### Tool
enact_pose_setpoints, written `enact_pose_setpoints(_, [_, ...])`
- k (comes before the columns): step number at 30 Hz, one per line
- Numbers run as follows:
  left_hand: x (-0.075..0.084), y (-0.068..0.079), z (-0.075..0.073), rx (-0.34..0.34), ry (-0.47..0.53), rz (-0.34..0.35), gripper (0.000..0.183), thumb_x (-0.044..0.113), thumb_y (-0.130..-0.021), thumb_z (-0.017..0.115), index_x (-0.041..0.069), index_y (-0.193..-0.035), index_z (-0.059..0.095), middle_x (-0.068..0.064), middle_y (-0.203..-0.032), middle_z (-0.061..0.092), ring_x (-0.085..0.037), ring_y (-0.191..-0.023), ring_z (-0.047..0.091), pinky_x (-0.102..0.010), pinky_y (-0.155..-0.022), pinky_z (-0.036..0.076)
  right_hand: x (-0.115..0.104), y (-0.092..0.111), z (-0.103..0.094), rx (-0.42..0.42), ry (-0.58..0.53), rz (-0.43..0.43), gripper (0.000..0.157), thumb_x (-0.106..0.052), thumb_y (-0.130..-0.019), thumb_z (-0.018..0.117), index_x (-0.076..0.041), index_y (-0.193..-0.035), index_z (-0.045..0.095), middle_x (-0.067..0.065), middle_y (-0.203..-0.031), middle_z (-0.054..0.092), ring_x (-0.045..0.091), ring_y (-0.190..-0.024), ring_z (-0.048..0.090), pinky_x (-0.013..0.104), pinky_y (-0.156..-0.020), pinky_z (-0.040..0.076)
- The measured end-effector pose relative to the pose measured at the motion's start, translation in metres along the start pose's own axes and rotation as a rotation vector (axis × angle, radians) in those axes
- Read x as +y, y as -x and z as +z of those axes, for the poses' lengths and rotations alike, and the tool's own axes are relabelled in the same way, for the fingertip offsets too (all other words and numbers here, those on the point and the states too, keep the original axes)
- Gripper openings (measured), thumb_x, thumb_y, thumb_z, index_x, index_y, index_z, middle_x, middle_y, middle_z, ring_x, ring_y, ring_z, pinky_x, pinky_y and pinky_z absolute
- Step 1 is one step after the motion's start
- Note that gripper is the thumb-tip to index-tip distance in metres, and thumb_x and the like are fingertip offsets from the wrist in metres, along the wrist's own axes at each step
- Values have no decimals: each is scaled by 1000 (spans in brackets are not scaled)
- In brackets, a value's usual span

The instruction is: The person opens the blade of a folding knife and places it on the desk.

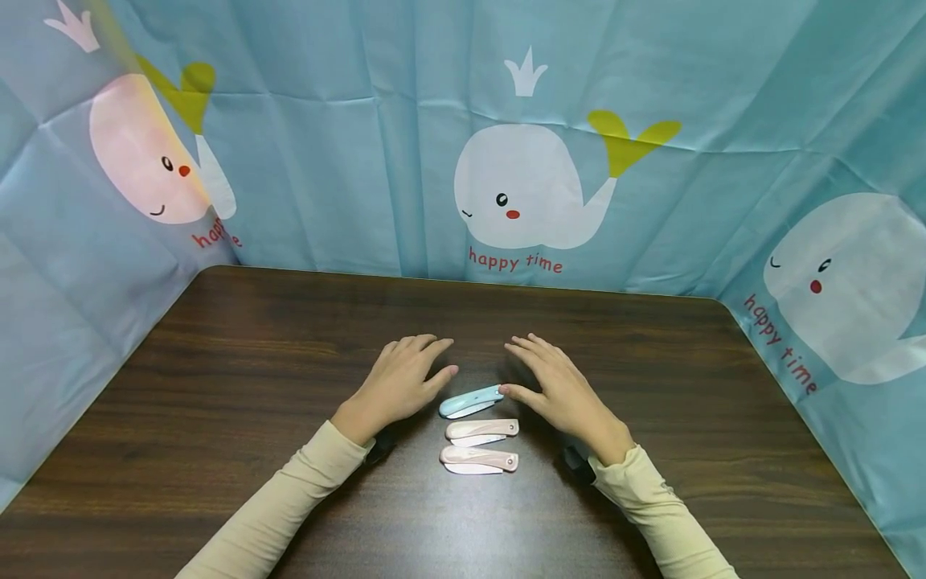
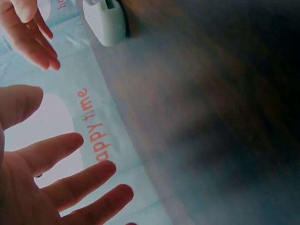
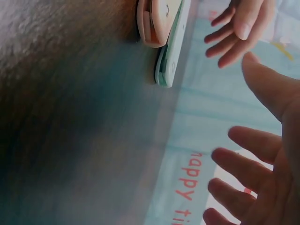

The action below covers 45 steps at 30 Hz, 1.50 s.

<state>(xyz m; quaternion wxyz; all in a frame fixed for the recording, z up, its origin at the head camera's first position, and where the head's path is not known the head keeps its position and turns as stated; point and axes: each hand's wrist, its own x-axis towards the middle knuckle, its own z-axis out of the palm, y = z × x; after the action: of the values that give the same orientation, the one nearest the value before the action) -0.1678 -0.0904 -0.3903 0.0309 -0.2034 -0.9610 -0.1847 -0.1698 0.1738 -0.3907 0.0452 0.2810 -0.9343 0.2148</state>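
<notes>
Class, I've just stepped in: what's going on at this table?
A person's left hand and right hand are open, holding nothing, on either side of a blue folding knife. Nearer the person lie a middle pink knife and a near pink knife. All three look folded, on a dark brown table.

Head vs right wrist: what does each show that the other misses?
Head only: the full lengths of the blue folding knife, middle pink folding knife and nearest pink folding knife, plus two cream sleeves.

Right wrist only: the right hand from its palm side, and an end-on look at the slot in a pink handle; which pink knife, I can't tell.

Both: right hand, left hand, the blue knife (cropped in the wrist view), wooden tabletop and "happy time" curtain.
</notes>
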Motion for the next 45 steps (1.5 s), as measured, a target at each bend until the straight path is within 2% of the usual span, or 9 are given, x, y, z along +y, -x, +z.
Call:
enact_pose_setpoints(4, [2,0,1,-41,6,18,51,43,-101,53,13,-143,54,-13,-138,58,-35,-127,54,-57,-105,40,1,1,2,-21,-23,-13,62,-42,-90,71,-7,-139,56,11,-143,57,38,-142,41,57,-115,32])
enact_pose_setpoints(11, [6,1,1,-128,27,17,49,41,-99,58,14,-141,56,-11,-130,62,-32,-117,57,-50,-97,45,1,1,9,-35,8,-83,43,-29,-89,74,-8,-126,66,8,-125,67,28,-123,59,46,-105,45])
enact_pose_setpoints(18, [7,1,3,-187,50,36,45,40,-96,65,14,-133,62,-8,-117,65,-29,-106,61,-46,-90,49,0,2,13,-78,18,-99,33,-24,-92,72,-9,-121,69,6,-119,70,27,-116,62,46,-99,48])
enact_pose_setpoints(23, [7,1,5,-217,76,65,40,37,-91,71,15,-124,67,-3,-102,67,-17,-84,59,-35,-73,48,-1,3,14,-86,19,-110,29,-21,-92,72,-10,-118,70,5,-115,71,25,-110,63,45,-94,50])
enact_pose_setpoints(27, [8,2,7,-236,91,76,34,34,-90,73,15,-117,71,2,-86,63,-9,-70,51,-28,-63,42,-2,3,16,-78,23,-101,28,-20,-90,73,-10,-117,71,4,-112,72,24,-105,64,43,-91,51])
enact_pose_setpoints(32, [11,2,8,-243,118,64,25,30,-89,75,13,-108,74,6,-75,59,-8,-63,50,-27,-58,41,-3,2,19,-64,31,-90,26,-18,-89,75,-10,-114,72,3,-107,71,23,-100,64,42,-88,52])
enact_pose_setpoints(40, [11,1,10,-217,121,67,19,29,-87,77,15,-98,70,7,-72,54,-7,-62,48,-25,-57,38,-5,2,20,-62,9,-49,19,-16,-87,77,-12,-105,72,-1,-99,71,18,-93,63,39,-84,52])
enact_pose_setpoints(45, [10,3,11,-224,157,64,20,29,-87,76,14,-98,70,8,-70,54,-7,-60,48,-24,-55,37,-7,2,21,-52,-27,-24,20,-14,-86,78,-13,-104,69,-3,-92,70,15,-87,61,34,-77,50])
